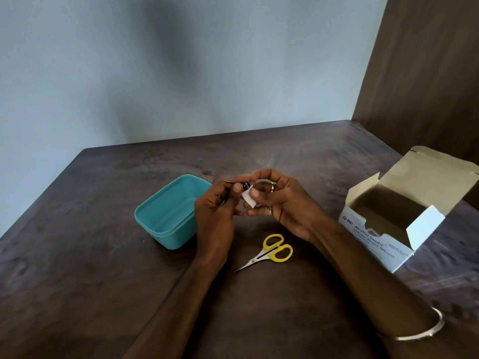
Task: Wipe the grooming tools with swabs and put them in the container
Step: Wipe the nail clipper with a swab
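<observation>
Head view shows the teal container point(166, 218) apparently empty, so I judge no tool put away yet. Just right of the container, the left hand point(215, 211) grips a small metal grooming tool point(234, 183), fingers curled round it, while the right hand point(277, 200) pinches a white swab point(248, 199) against its end. Right of the container and nearer, yellow-handled scissors point(269, 251) lie unwiped on the table point(77, 268). Far right sits the open swab box point(388, 234). Nothing blocks the container.
</observation>
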